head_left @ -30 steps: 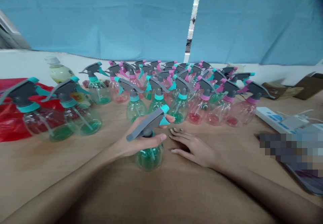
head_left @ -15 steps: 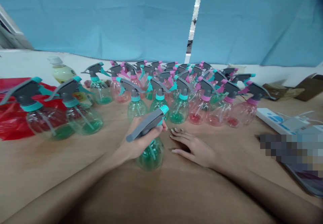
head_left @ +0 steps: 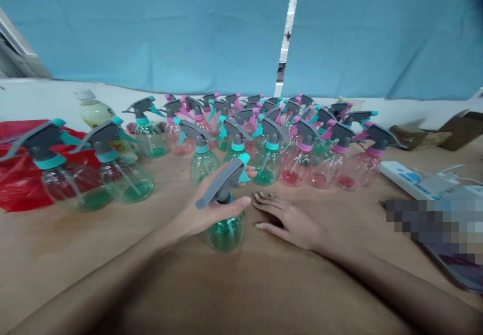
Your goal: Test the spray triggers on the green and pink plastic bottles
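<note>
A green-tinted spray bottle (head_left: 227, 232) with a grey and turquoise trigger head stands upright on the wooden table (head_left: 162, 289) in front of me. My left hand (head_left: 207, 212) is around its neck, thumb stretched out on the near side and fingers extended beyond the trigger. The fingers are apart rather than wrapped tight; the bottle head partly hides them. To the right of this bottle, my right hand (head_left: 289, 219) lies flat on the table with its fingers spread, holding nothing.
Several green and pink spray bottles (head_left: 266, 169) stand in rows behind my hands. Two more bottles (head_left: 126, 181) and a red plastic bag (head_left: 22, 189) are at the left, near a white-capped bottle (head_left: 94, 111). At right lie a power strip (head_left: 402, 174) and a dark, partly blurred device (head_left: 449, 264).
My left hand has loosened from the spray bottle's neck, its thumb and fingers straightening out. The bottle stays nearly in place, and my right hand has not moved.
</note>
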`<control>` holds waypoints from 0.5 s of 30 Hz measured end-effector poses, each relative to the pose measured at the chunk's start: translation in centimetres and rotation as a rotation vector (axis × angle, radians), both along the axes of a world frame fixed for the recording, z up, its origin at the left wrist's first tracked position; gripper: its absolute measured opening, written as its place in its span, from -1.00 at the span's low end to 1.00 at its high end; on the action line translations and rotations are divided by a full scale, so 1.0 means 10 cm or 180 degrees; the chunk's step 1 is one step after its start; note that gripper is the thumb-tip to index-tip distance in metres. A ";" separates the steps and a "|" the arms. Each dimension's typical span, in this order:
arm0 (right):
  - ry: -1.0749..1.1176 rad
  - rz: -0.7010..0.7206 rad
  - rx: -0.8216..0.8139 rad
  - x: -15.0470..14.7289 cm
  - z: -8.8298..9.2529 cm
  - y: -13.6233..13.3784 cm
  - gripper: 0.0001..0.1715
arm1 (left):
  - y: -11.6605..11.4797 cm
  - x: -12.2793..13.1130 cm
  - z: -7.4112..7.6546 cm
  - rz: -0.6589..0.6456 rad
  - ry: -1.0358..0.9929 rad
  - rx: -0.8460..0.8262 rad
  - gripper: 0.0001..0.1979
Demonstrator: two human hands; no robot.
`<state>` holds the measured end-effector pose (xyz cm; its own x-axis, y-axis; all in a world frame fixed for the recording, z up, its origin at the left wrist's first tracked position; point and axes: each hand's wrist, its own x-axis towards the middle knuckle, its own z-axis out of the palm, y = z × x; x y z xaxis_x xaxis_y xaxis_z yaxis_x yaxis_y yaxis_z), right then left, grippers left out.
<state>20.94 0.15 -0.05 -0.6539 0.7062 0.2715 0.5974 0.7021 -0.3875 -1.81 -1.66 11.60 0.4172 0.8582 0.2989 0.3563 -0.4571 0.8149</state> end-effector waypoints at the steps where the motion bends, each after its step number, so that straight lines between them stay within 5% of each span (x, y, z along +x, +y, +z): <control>1: -0.0006 0.0001 0.0004 0.00 0.01 0.00 -0.32 | 0.01 -0.01 -0.01 -0.0127 -0.0047 0.0036 -0.54; 15: 0.0181 0.0070 0.0040 -0.01 -0.02 0.01 -0.36 | 0.04 -0.04 -0.07 -0.0193 -0.0091 0.0121 -0.47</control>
<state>20.86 0.26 -0.20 -0.6526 0.6880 0.3174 0.5590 0.7199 -0.4114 -2.24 -1.26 10.86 0.4589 0.8194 0.3435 0.3037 -0.5080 0.8060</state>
